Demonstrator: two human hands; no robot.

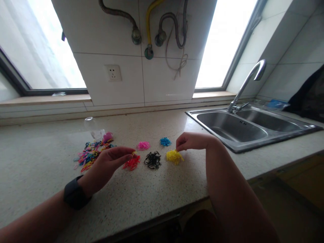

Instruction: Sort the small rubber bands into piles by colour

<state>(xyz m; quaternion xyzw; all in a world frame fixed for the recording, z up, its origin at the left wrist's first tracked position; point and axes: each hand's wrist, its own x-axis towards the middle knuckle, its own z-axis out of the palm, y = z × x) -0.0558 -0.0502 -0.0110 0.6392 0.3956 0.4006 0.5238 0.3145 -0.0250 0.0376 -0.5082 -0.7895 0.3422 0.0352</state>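
My left hand (111,160) is closed in a pinch above a pile of red rubber bands (132,163), with a small yellow rubber band (134,154) at its fingertips. At the edge of a pile of yellow rubber bands (174,156), my right hand (189,140) has its fingers pressed together, pointing down; what they hold, if anything, is hidden. Between the hands lies a black pile of bands (153,160). Behind it are a pink pile (143,145) and a blue pile (165,141). A mixed, many-coloured heap (88,155) spreads left of my left hand, which partly covers it.
A clear plastic container (94,128) lies behind the mixed heap, beside a pink object (107,136). On the right, a steel double sink (227,145) with a tap (246,86) is set into the speckled counter (162,189). A tiled wall with pipes and a socket (113,73) rises behind.
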